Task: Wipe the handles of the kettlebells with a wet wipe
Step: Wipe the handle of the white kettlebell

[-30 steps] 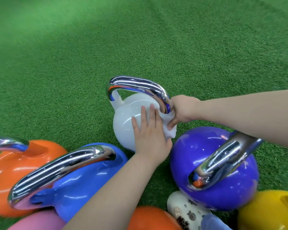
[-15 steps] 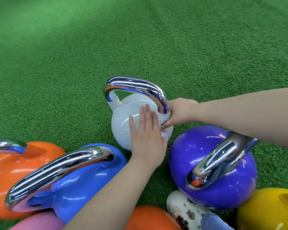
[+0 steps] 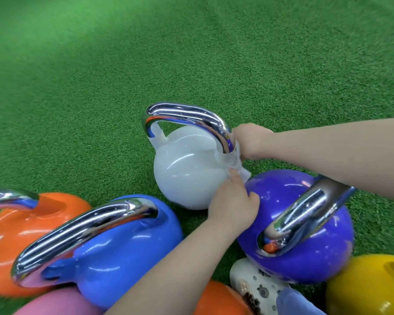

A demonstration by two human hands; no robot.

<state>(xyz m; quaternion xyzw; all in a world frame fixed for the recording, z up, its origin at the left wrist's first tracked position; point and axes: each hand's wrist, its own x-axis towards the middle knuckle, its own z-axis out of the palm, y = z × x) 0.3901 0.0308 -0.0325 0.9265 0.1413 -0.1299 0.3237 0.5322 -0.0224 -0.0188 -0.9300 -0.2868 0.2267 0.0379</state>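
Since a second ago, my left hand (image 3: 233, 205) has slid off the white kettlebell (image 3: 187, 171) body, and its fingers now curl to pinch the lower end of the wet wipe (image 3: 238, 165). My right hand (image 3: 248, 140) grips the wipe's upper part, clamped round the right leg of the chrome handle (image 3: 191, 117). That kettlebell stands upright on the green turf (image 3: 191, 53), just beside the purple kettlebell (image 3: 305, 258).

Both hands pinching wet wipe (image 3: 238, 165) at white kettlebell (image 3: 187, 171) chrome handle (image 3: 191, 119), green turf (image 3: 191, 53)
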